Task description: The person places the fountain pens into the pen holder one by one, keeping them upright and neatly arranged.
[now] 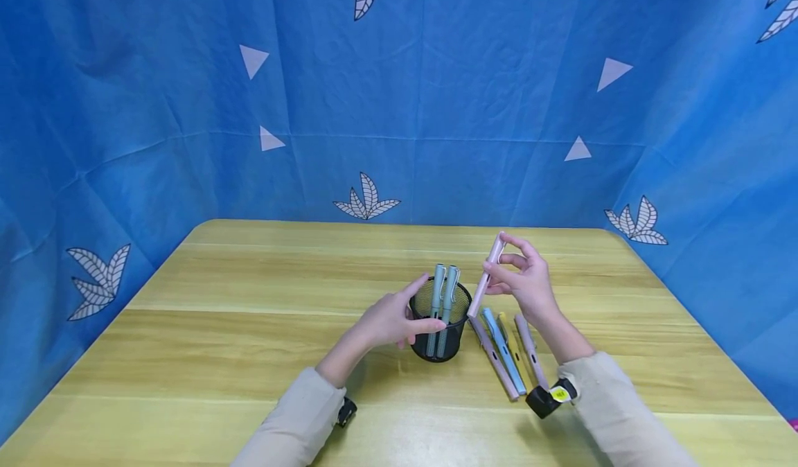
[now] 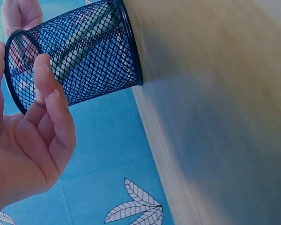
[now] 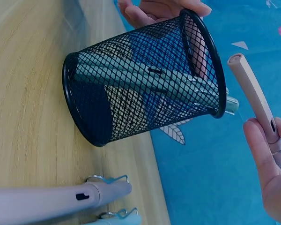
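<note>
A black mesh pen holder (image 1: 440,342) stands upright on the table with two grey-green pens (image 1: 443,294) in it, clips near the top. My left hand (image 1: 394,320) holds the holder at its left side, index finger along the back of the rim and thumb across the front. In the left wrist view, the other fingers (image 2: 61,122) curl beside the mesh. My right hand (image 1: 524,281) pinches a pale pink pen (image 1: 486,276) between thumb and fingers. The pen is tilted in the air, its lower end close to the holder's right rim, outside it.
Right of the holder, several pens lie side by side: a mauve pen (image 1: 497,359), a light blue pen (image 1: 505,353), a yellow pen (image 1: 515,349) and a lilac pen (image 1: 530,348) near the right wrist. A blue patterned cloth (image 1: 424,107) hangs behind the wooden table (image 1: 218,356).
</note>
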A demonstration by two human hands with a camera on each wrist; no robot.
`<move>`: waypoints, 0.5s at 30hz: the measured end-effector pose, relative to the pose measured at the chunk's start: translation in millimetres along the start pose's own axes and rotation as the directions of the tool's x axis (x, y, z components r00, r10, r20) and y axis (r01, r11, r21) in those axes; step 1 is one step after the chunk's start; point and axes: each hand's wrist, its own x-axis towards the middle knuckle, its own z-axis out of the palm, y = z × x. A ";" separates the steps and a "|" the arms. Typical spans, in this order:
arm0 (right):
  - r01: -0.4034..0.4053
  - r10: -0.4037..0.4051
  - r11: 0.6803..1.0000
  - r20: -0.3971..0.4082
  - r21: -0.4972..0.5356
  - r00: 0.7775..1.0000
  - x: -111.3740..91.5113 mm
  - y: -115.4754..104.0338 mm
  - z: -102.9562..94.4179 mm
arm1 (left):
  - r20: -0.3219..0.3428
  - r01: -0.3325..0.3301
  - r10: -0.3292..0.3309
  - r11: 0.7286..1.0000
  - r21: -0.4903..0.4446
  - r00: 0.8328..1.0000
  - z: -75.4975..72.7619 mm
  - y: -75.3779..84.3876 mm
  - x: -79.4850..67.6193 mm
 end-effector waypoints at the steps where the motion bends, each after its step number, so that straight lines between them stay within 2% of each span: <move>1: 0.001 -0.001 1.000 -0.006 0.002 1.000 0.4 0.4 1.4 | 0.000 0.000 0.000 1.000 -0.001 1.000 0.0 -0.3 0.1; 15: 0.030 -0.029 0.999 -0.024 0.029 0.999 2.7 3.1 11.6 | 0.005 0.002 -0.002 1.000 0.001 1.000 -0.9 -0.9 0.4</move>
